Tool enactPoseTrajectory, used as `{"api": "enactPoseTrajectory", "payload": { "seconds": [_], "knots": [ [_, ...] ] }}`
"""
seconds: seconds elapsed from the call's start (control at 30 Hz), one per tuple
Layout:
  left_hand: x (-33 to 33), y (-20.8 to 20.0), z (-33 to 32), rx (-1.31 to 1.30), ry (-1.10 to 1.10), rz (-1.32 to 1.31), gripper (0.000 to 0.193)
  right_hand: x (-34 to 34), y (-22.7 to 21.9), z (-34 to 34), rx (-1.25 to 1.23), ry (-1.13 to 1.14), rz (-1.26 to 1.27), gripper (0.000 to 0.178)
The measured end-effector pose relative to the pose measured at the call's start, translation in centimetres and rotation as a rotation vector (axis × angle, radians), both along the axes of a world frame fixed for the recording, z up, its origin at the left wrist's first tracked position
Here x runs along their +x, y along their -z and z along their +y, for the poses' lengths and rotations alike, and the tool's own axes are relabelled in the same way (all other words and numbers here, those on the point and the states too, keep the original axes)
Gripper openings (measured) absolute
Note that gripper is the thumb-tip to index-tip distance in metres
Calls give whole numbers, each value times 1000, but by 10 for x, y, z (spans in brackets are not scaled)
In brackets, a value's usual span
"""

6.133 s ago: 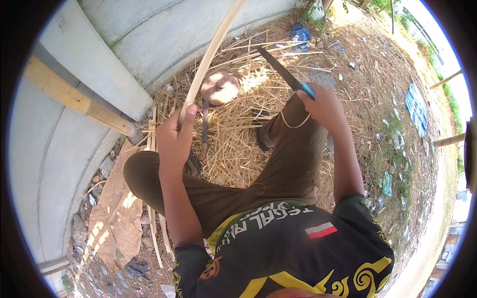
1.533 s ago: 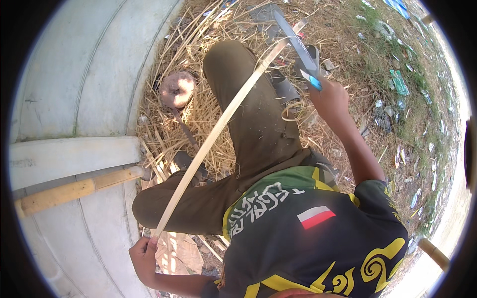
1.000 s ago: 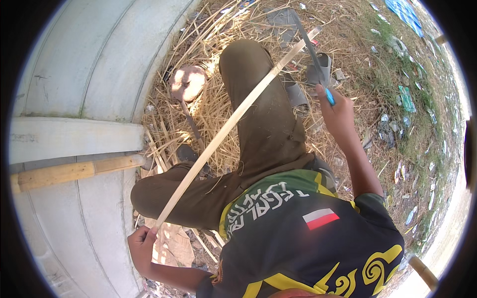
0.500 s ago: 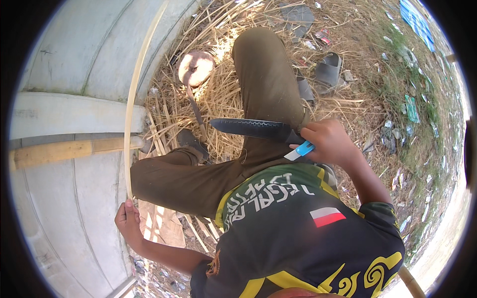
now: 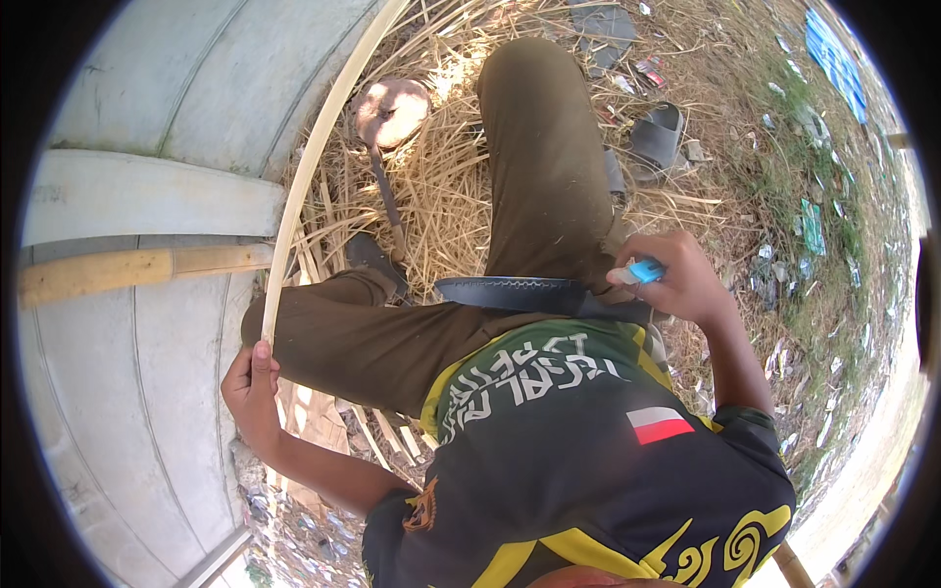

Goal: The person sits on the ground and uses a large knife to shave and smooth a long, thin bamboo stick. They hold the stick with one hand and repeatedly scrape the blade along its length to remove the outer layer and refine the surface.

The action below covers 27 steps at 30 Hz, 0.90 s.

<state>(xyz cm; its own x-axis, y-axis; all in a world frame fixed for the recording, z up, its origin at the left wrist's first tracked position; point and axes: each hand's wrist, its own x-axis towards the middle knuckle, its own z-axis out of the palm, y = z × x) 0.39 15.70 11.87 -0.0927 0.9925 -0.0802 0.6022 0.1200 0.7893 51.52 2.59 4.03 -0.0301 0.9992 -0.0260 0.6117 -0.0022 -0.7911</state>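
Note:
My left hand [image 5: 252, 397] pinches the lower part of a long pale bamboo strip [image 5: 306, 181], which rises past my left knee in a slight curve and out of the top edge. A short piece shows below the hand. In my closed right hand [image 5: 681, 279], beside my right hip, is a small blue cutter [image 5: 645, 270] with a pale end. A big knife [image 5: 510, 292] with a dark, notched blade lies across my lap, tip toward the left. Its dark handle ends just below the right hand, apparently not gripped.
A pale panelled wall [image 5: 127, 343] and a bamboo pole [image 5: 147, 272] stand at left. Ahead, a round block [image 5: 392, 113] and a long rusty blade [image 5: 385, 201] sit among shavings [image 5: 441, 186]. Grey sandals [image 5: 657, 135] lie beyond my right knee; litter dots the grass.
My left hand has risen, and the strip's upper part has swung right. My right hand has moved right with the cutter. The big knife has shifted lower and right, closer to my shirt.

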Motion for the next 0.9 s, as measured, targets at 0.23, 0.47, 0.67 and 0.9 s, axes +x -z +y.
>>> {"api": "enactPoseTrajectory", "payload": {
  "seconds": [0.23,0.47,0.67,0.9],
  "knots": [
    [92,40,6,-138,241,-17,42,-10,-26,56,179,286,146,44],
    [113,41,7,-190,331,159,43,3,6,99,301,271,-279,38],
    [127,43,2,-135,354,161,46,-22,22,76,209,230,-439,35],
    [177,61,15,-227,511,63,58,-23,16,84,177,117,-482,34]
  ]
}}
